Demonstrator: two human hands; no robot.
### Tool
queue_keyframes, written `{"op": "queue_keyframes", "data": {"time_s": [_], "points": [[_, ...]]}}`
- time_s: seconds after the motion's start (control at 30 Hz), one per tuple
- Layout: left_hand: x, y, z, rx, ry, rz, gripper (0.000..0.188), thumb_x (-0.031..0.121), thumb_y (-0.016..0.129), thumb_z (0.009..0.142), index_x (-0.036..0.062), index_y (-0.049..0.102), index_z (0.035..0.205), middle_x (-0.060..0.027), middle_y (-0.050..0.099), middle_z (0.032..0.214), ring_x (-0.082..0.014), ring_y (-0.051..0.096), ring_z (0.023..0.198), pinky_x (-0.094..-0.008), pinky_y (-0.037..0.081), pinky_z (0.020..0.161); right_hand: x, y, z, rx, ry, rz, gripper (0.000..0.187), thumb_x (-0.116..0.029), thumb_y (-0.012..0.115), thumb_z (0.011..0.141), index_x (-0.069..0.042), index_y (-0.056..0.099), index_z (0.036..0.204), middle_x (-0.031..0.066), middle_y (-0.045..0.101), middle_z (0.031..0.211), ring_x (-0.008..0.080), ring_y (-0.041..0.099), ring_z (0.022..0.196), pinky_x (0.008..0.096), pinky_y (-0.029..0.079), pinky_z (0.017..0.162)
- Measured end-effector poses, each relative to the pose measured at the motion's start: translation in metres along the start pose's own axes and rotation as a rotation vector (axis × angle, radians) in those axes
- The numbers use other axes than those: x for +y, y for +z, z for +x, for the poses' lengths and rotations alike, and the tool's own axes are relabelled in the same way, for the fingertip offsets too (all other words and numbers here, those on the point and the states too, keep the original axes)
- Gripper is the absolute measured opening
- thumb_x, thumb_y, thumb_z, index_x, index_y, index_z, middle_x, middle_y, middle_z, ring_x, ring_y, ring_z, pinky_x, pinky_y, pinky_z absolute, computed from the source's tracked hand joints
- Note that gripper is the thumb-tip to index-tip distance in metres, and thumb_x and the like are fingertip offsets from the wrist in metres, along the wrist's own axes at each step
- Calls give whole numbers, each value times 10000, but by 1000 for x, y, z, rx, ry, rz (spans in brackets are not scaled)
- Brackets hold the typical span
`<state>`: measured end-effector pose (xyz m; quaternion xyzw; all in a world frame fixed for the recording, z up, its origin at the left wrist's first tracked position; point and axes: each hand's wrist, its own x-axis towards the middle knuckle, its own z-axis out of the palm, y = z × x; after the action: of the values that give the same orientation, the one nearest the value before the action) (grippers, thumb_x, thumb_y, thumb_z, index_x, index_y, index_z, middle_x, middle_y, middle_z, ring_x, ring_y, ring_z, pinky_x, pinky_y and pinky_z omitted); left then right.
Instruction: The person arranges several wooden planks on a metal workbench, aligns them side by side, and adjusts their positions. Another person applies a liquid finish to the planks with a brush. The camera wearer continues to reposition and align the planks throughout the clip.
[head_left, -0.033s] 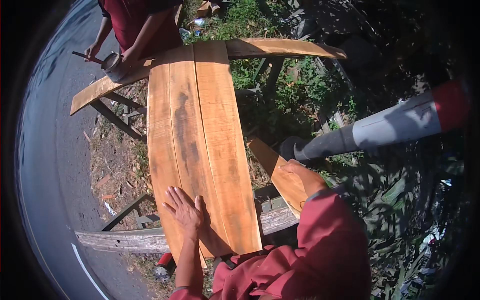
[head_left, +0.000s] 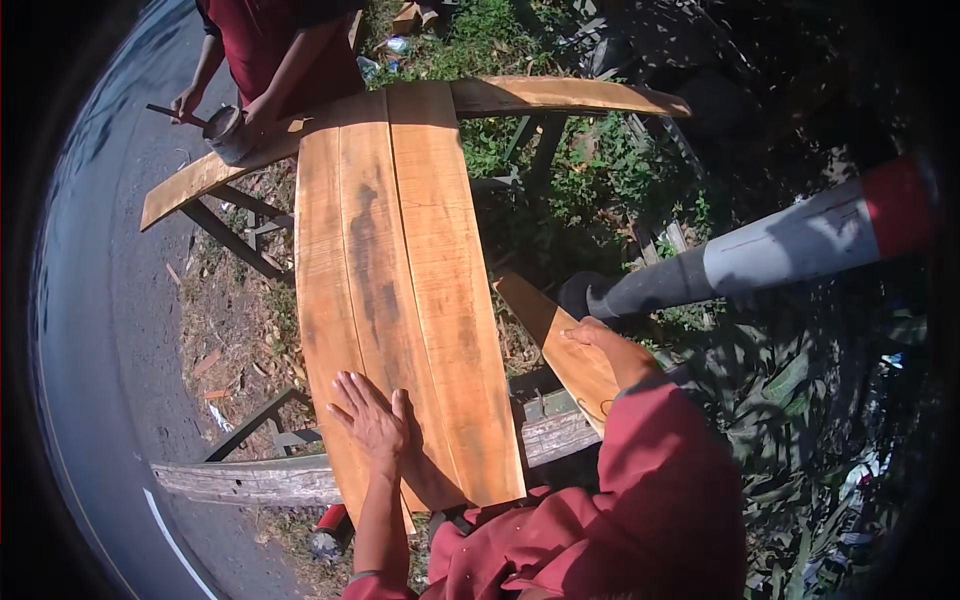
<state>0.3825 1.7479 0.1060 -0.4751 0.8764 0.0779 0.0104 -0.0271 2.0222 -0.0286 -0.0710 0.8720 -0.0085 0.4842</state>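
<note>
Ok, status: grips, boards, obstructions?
Left grip open, flat on long brown wooden boards. Right grip closed on narrow brown wooden board. Black, white and red post appears near its far end.

Outdoors, I'm in hard sun with sharp shadows | my left: grey road [head_left: 95,300], white painted line [head_left: 178,540] | beside road: littered dirt verge [head_left: 235,335] | far: green weeds [head_left: 590,180] | my right: black-white-red post [head_left: 785,248], part-shaded leafy plants [head_left: 785,400] | far right: deep shade

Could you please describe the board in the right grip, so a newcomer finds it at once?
Start at the big panel of three planks. Beside its lower right edge, the right grip holds the narrow board. Unlike them, it is separate and bears a dark curved mark.
</note>
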Motion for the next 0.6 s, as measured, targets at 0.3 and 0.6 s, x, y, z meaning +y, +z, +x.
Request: {"op": "queue_keyframes", "data": {"time_s": [0.3, 0.6], "points": [[-5, 2, -4, 87, 22, -42, 827, 560, 456, 944, -1, 261, 1519, -179, 152, 1621, -323, 79, 1512, -579, -2, 1188, 4, -63, -223, 160, 48, 232, 787, -622, 733, 757, 88, 679, 1092, 208, 682, 1077, 287, 657, 932, 399, 496, 843], [0, -21, -24, -57, 859, -224, 760, 624, 552, 865, 135, 452, 1438, -124, 358, 1550, -362, 215, 1476, -622, 34, 1171, 55, -14, -365, 301, -87, 681, 582, -457, 699, 870, 69, 653, 1114, 198, 697, 1054, 295, 671, 914, 403, 541, 698]]}}
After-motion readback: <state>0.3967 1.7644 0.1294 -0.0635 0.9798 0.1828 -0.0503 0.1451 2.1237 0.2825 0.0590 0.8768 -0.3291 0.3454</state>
